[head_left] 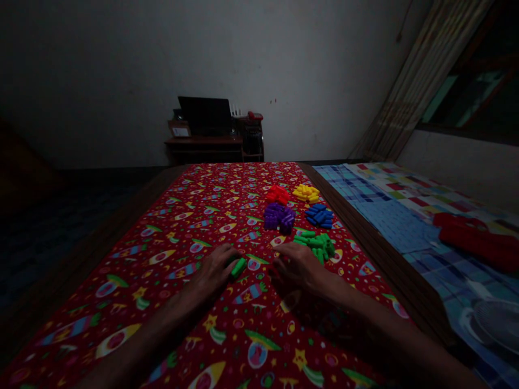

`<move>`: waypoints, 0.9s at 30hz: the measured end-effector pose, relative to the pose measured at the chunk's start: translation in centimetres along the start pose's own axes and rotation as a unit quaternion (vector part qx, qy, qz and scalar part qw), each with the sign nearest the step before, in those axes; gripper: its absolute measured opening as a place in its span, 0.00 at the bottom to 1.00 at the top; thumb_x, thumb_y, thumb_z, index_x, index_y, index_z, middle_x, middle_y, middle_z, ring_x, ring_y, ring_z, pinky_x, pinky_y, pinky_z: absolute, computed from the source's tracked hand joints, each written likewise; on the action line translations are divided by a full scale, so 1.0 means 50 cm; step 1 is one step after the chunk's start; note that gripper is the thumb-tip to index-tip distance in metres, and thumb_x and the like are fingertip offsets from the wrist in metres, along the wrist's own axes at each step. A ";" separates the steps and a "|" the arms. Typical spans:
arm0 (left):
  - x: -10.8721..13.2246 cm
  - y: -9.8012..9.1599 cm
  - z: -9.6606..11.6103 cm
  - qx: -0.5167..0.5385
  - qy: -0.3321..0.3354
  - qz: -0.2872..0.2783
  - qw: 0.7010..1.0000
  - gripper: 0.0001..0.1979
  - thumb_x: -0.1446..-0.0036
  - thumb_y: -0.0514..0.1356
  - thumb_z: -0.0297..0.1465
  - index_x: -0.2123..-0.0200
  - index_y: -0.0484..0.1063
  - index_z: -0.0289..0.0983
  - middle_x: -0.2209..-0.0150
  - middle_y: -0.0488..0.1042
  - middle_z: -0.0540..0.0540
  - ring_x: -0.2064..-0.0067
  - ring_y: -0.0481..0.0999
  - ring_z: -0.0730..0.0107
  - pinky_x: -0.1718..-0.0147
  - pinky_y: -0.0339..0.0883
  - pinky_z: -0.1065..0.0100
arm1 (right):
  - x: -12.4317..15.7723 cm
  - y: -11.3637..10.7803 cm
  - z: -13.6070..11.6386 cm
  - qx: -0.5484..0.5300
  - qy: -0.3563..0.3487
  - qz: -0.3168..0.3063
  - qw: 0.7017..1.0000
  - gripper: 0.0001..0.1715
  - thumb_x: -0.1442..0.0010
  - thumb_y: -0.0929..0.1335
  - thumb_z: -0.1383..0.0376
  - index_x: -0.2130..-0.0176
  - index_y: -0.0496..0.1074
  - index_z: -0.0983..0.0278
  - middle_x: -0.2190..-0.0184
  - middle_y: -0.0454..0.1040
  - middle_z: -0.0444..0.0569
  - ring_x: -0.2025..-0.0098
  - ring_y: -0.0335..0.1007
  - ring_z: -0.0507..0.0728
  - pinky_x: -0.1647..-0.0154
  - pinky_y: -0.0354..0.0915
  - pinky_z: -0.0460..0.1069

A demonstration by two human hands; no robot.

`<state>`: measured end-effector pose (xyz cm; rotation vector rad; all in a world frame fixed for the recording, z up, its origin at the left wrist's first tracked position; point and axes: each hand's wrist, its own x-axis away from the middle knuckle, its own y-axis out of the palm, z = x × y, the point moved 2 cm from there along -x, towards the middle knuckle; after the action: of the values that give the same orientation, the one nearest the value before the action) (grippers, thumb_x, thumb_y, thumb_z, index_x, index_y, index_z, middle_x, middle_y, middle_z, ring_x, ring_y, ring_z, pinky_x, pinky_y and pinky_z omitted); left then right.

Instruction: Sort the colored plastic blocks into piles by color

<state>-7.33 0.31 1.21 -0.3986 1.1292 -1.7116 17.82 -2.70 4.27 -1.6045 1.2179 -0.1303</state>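
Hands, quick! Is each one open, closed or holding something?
Left hand: at a green plastic piece; can't tell if gripping it.
Right hand: looks loosely open, no piece visible in it.

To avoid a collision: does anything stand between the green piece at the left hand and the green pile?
Yes: the right hand, between the green piece and the green pile; no other object shows there.

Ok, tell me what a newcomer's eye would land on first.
Probably the red cloth with its rocket print, down the middle. Then, right of centre on it, the red pile, yellow pile, purple pile, blue pile, and green pile by the right hand. A lone green piece lies by the left hand.
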 end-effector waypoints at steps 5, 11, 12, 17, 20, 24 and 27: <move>-0.019 0.023 -0.012 0.044 -0.030 0.061 0.997 0.18 0.36 0.46 0.37 0.54 0.70 0.37 0.55 0.74 0.42 0.52 0.73 0.61 0.49 0.66 0.58 | -0.035 0.098 -0.061 0.088 -0.084 -0.137 0.983 0.26 0.38 0.62 0.73 0.41 0.60 0.65 0.45 0.67 0.60 0.41 0.60 0.60 0.42 0.62 0.58; -0.001 0.012 -0.045 0.019 -0.015 0.057 0.998 0.21 0.41 0.46 0.33 0.46 0.66 0.36 0.47 0.70 0.39 0.43 0.68 0.59 0.42 0.61 0.53 | -0.049 0.108 -0.069 0.097 -0.111 -0.157 0.977 0.29 0.39 0.64 0.71 0.39 0.57 0.68 0.45 0.67 0.60 0.40 0.57 0.62 0.40 0.60 0.57; 0.000 0.010 -0.046 0.018 -0.002 0.044 0.999 0.23 0.43 0.47 0.31 0.45 0.65 0.36 0.46 0.69 0.39 0.42 0.67 0.59 0.41 0.61 0.54 | -0.051 0.109 -0.070 0.095 -0.120 -0.153 0.976 0.29 0.38 0.64 0.70 0.39 0.57 0.67 0.45 0.67 0.59 0.41 0.58 0.61 0.41 0.61 0.57; 0.002 0.009 -0.047 0.002 0.045 -0.005 0.999 0.28 0.50 0.49 0.27 0.43 0.64 0.35 0.43 0.67 0.38 0.40 0.65 0.56 0.40 0.60 0.51 | -0.059 0.136 -0.059 0.089 -0.176 -0.150 0.969 0.16 0.36 0.63 0.68 0.48 0.65 0.62 0.54 0.73 0.52 0.52 0.66 0.57 0.49 0.65 0.53; 0.000 0.007 -0.051 -0.005 0.044 0.003 0.999 0.23 0.45 0.49 0.30 0.46 0.68 0.37 0.45 0.70 0.39 0.41 0.67 0.56 0.42 0.62 0.52 | -0.051 0.140 -0.042 0.086 -0.168 -0.139 0.972 0.13 0.36 0.63 0.67 0.51 0.65 0.63 0.58 0.74 0.51 0.56 0.66 0.57 0.51 0.65 0.52; -0.001 -0.001 -0.046 0.023 0.006 0.041 0.999 0.21 0.42 0.54 0.39 0.48 0.70 0.39 0.48 0.74 0.40 0.46 0.72 0.56 0.45 0.66 0.55 | -0.024 0.106 -0.021 0.052 -0.122 -0.090 0.987 0.11 0.38 0.65 0.67 0.54 0.66 0.63 0.60 0.73 0.51 0.56 0.66 0.56 0.55 0.65 0.50; 0.001 -0.002 -0.027 0.050 -0.031 0.054 0.997 0.25 0.45 0.59 0.43 0.46 0.70 0.39 0.49 0.75 0.41 0.49 0.75 0.55 0.50 0.70 0.56 | -0.004 0.042 0.001 0.038 -0.062 -0.011 0.997 0.07 0.39 0.66 0.67 0.58 0.68 0.63 0.63 0.74 0.51 0.60 0.69 0.56 0.57 0.66 0.50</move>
<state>-8.38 0.93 0.60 -0.3220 0.9987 -1.6424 16.46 -2.33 2.71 -1.5365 1.0880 -0.0884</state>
